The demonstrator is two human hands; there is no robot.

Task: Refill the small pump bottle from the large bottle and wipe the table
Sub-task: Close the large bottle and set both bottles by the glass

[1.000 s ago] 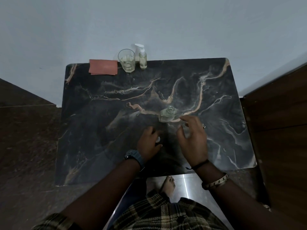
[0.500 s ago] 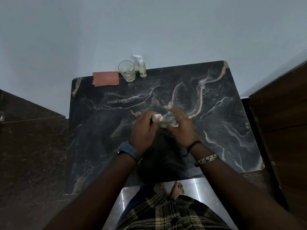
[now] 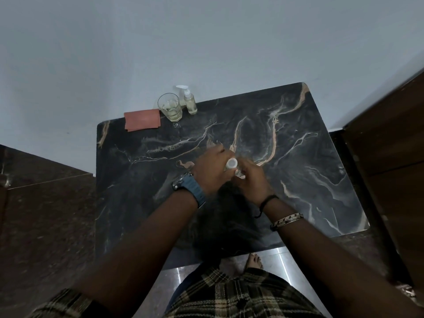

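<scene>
Over the middle of the dark marble table (image 3: 302, 171) my left hand (image 3: 210, 169) pinches a white cap (image 3: 231, 163). The cap sits at the top of the large clear bottle (image 3: 239, 172), which my right hand (image 3: 252, 181) grips from the right. My fingers hide most of that bottle. The small pump bottle (image 3: 190, 102), with a white pump head and pale liquid inside, stands upright at the table's far edge, well away from both hands. A folded reddish cloth (image 3: 142, 120) lies flat at the far left edge.
A clear drinking glass (image 3: 171, 107) with some pale liquid stands between the cloth and the pump bottle. A pale wall runs behind the table. A brown wooden cabinet (image 3: 390, 157) stands close on the right. Dark floor lies to the left, and my bare foot (image 3: 253, 261) shows below the near edge.
Both hands moved from the near part of the table up to the large bottle. The right hand took hold of it and the left hand brought the white cap onto its top.
</scene>
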